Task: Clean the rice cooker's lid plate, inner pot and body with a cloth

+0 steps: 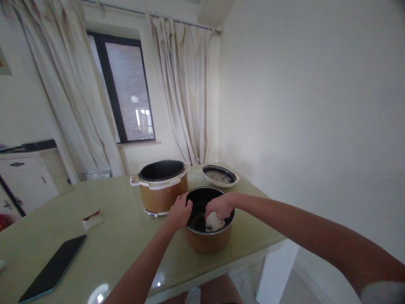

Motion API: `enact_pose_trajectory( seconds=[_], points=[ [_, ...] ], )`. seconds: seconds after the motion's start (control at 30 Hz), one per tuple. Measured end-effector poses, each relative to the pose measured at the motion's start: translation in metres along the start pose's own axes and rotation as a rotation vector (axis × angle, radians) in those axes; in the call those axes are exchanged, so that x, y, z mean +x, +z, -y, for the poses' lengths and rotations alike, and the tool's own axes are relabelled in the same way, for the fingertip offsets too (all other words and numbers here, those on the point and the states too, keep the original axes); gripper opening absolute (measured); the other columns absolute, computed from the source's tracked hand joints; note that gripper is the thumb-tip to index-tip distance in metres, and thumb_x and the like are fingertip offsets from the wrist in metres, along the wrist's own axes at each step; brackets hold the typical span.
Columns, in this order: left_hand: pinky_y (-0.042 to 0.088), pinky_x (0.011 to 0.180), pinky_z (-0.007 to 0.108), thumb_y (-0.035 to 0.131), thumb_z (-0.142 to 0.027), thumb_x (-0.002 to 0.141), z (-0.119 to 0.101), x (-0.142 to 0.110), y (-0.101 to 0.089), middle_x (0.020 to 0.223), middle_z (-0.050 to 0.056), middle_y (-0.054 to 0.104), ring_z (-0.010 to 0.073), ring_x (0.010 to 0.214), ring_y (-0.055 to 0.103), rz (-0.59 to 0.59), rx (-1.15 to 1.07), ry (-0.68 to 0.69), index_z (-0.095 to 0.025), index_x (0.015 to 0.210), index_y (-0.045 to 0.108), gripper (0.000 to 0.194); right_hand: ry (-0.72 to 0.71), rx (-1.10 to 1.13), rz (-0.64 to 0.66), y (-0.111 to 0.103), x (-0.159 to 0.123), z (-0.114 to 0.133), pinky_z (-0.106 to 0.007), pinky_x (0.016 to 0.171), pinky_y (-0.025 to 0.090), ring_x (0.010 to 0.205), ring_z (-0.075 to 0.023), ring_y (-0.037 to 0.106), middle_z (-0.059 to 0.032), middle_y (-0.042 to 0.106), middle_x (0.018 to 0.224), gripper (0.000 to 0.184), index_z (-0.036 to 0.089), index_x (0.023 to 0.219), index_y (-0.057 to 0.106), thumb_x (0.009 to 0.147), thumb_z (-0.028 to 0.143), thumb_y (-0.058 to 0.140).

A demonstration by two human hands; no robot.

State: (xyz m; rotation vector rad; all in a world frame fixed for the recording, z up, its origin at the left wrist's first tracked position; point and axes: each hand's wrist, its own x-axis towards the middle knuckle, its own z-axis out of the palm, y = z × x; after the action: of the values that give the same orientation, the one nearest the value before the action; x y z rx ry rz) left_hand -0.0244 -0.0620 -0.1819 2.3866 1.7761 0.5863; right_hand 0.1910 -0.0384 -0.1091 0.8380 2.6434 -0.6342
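A round inner pot, dark inside and brownish outside, stands upright near the table's front right edge. My left hand grips its left rim, fingers hooked over the edge. Reaching down into the pot from the right, my right hand is closed on a crumpled white cloth against the inner wall. Its fingertips are partly hidden by the cloth. Just behind, the gold and white cooker body stands with its top uncovered. The cooker's lid lies upside down at the back right.
On the left of the pale green table lie a dark tablet and a small clear packet. A bare wall rises along the right side. Curtains hang beside the window behind the table.
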Motion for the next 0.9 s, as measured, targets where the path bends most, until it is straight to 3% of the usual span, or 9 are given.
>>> enact_pose_trajectory(
  seconds=[0.1, 0.2, 0.3, 0.43, 0.53, 0.67, 0.8, 0.9],
  points=[
    [0.042, 0.116, 0.042, 0.041, -0.025, 0.100, -0.002, -0.001, 0.000, 0.162, 0.009, 0.048, 0.0275, 0.150, 0.042, 0.012, 0.023, -0.007, -0.025, 0.134, 0.065, 0.042, 0.059, 0.065, -0.008, 0.010, 0.019, 0.018, -0.029, 0.069, 0.054, 0.082, -0.0239, 0.070, -0.0070, 0.077, 0.097, 0.058, 0.014, 0.122, 0.074, 0.064, 0.013, 0.069],
    [0.042, 0.117, 0.041, 0.037, -0.027, 0.102, -0.004, 0.000, -0.002, 0.159, 0.012, 0.051, 0.0265, 0.148, 0.044, 0.014, -0.007, -0.044, -0.022, 0.142, 0.060, 0.046, 0.184, 0.086, -0.141, 0.023, 0.038, 0.028, -0.032, 0.064, 0.053, 0.074, -0.0242, 0.068, -0.0116, 0.076, 0.096, 0.052, 0.010, 0.121, 0.072, 0.072, 0.026, 0.071],
    [0.040, 0.119, 0.041, 0.033, -0.026, 0.103, -0.007, 0.002, -0.005, 0.157, 0.014, 0.053, 0.0263, 0.148, 0.045, 0.015, -0.060, -0.062, -0.019, 0.146, 0.056, 0.049, 0.143, 0.162, -0.194, 0.028, 0.043, 0.026, -0.031, 0.069, 0.054, 0.079, -0.0228, 0.068, -0.0103, 0.075, 0.102, 0.053, 0.012, 0.126, 0.070, 0.074, 0.025, 0.070],
    [0.039, 0.119, 0.040, 0.033, -0.027, 0.102, -0.009, 0.003, -0.006, 0.155, 0.015, 0.054, 0.0270, 0.144, 0.051, -0.006, -0.182, -0.164, -0.016, 0.150, 0.050, 0.052, 0.042, 0.204, -0.015, 0.025, 0.028, 0.014, -0.029, 0.075, 0.053, 0.086, -0.0211, 0.068, -0.0036, 0.075, 0.100, 0.057, 0.016, 0.124, 0.072, 0.068, 0.009, 0.065],
    [0.037, 0.121, 0.038, 0.038, -0.023, 0.098, -0.008, 0.003, -0.005, 0.156, 0.013, 0.054, 0.0263, 0.142, 0.053, -0.019, -0.250, -0.206, -0.018, 0.152, 0.049, 0.055, 0.078, -0.018, 0.057, 0.026, 0.016, 0.001, -0.032, 0.080, 0.050, 0.085, -0.0225, 0.068, 0.0001, 0.074, 0.085, 0.046, 0.023, 0.105, 0.079, 0.065, 0.005, 0.065],
    [0.036, 0.121, 0.037, 0.040, -0.018, 0.094, -0.006, 0.002, -0.004, 0.158, 0.012, 0.052, 0.0259, 0.141, 0.054, -0.007, -0.256, -0.188, -0.019, 0.156, 0.046, 0.062, 0.136, -0.426, -0.111, 0.028, 0.013, -0.018, -0.041, 0.092, 0.044, 0.092, -0.0266, 0.066, -0.0033, 0.075, 0.082, 0.029, 0.026, 0.080, 0.078, 0.061, 0.003, 0.075],
    [0.039, 0.119, 0.041, 0.040, -0.019, 0.094, -0.007, 0.002, -0.006, 0.160, 0.016, 0.048, 0.0304, 0.140, 0.055, 0.023, -0.178, -0.198, -0.016, 0.159, 0.041, 0.065, -0.012, -0.657, -0.217, 0.018, 0.030, -0.026, -0.046, 0.103, 0.038, 0.112, -0.0288, 0.058, -0.0112, 0.076, 0.101, 0.022, 0.023, 0.077, 0.076, 0.079, 0.003, 0.067],
    [0.041, 0.118, 0.041, 0.040, -0.019, 0.094, -0.009, 0.003, -0.009, 0.160, 0.015, 0.048, 0.0312, 0.139, 0.055, 0.055, -0.150, -0.178, -0.016, 0.160, 0.039, 0.066, -0.209, -0.770, -0.173, 0.010, 0.054, -0.022, -0.042, 0.108, 0.036, 0.125, -0.0264, 0.052, -0.0085, 0.074, 0.119, 0.022, 0.024, 0.079, 0.076, 0.085, 0.007, 0.064]
  ],
)
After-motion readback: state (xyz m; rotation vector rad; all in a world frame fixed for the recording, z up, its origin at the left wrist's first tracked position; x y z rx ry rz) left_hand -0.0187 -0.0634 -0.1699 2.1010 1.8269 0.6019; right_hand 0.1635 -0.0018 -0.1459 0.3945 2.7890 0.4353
